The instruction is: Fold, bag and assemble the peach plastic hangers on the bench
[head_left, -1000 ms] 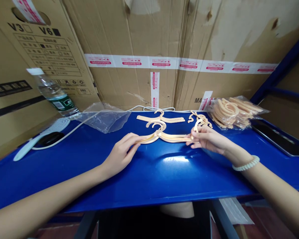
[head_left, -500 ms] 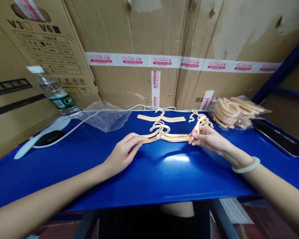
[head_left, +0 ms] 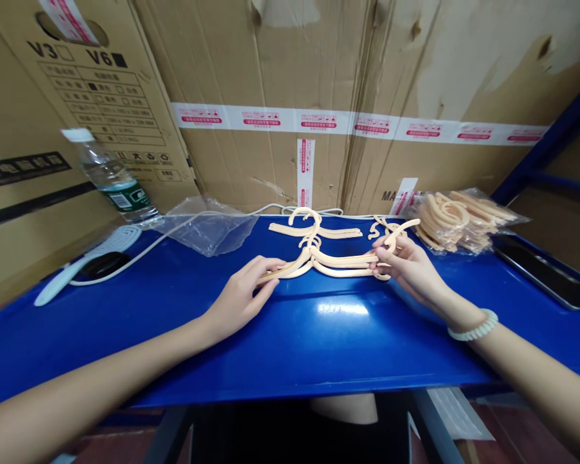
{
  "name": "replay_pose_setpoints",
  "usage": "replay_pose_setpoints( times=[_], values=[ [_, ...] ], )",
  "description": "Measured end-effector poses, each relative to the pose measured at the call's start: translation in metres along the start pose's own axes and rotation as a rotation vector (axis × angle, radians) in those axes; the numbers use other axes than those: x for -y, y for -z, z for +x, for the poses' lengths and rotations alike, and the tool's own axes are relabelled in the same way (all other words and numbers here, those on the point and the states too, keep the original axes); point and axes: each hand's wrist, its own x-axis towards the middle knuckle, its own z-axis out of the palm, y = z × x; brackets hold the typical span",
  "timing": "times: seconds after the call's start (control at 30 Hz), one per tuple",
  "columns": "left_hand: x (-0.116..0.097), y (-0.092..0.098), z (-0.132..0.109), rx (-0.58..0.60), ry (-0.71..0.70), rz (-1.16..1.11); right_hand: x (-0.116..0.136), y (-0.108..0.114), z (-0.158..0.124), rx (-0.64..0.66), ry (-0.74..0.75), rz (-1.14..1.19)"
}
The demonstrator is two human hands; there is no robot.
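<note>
My left hand (head_left: 244, 287) pinches the left end of a small stack of cream plastic hangers (head_left: 343, 261), thumb below and fingers on top. At the other end, my right hand (head_left: 406, 263) grips the stack's right arms between thumb and fingers. A curved cream hook piece (head_left: 406, 228) sticks up and right from my right fingers; whether it joins the hangers is hidden. The hangers are held tilted just over the table, their hooks pointing away from me. Behind them another cream hanger (head_left: 341, 232) lies flat. Several loose hook pieces (head_left: 384, 225) lie past my right hand.
Clear bags of cream hangers (head_left: 459, 219) and a dark phone (head_left: 551, 270) sit at the right of the blue table (head_left: 319, 348). Leftward are a crumpled plastic bag (head_left: 207, 225), a water bottle (head_left: 120, 187), a hairbrush (head_left: 87, 261) and a white cable (head_left: 159, 241). Cardboard boxes (head_left: 280, 71) wall the back.
The held hangers have tipped over, so a hook now reaches farther back over the hanger behind. The hook piece at my right hand has swung to lean right. Both hands keep their grip.
</note>
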Motion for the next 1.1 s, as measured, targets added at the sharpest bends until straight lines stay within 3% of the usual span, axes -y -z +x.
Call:
replay_pose_setpoints(
  times=[0.13, 0.3, 0.4, 0.53, 0.67, 0.8, 1.1],
  values=[
    [0.0, 0.003, 0.002, -0.03, 0.001, 0.017, 0.007, 0.008, 0.004, -0.052, 0.039, 0.042],
    [0.008, 0.013, 0.006, -0.045, -0.052, 0.068, 0.019, 0.037, 0.015, -0.097, 0.029, 0.046],
    [0.017, 0.018, 0.007, -0.037, -0.086, 0.127, 0.03, 0.058, 0.019, 0.001, -0.027, -0.135],
    [0.024, 0.02, 0.005, 0.064, -0.158, 0.24, 0.042, 0.075, 0.019, 0.218, -0.044, -0.521],
    [0.023, 0.017, 0.001, 0.172, -0.21, 0.309, 0.045, 0.076, 0.019, 0.378, -0.046, -0.73],
    [0.021, 0.015, -0.001, 0.207, -0.232, 0.352, 0.04, 0.074, 0.021, 0.483, -0.021, -0.899],
    [0.024, 0.015, 0.003, 0.136, -0.238, 0.533, 0.027, 0.072, 0.021, 0.452, 0.061, -1.081]
  ],
)
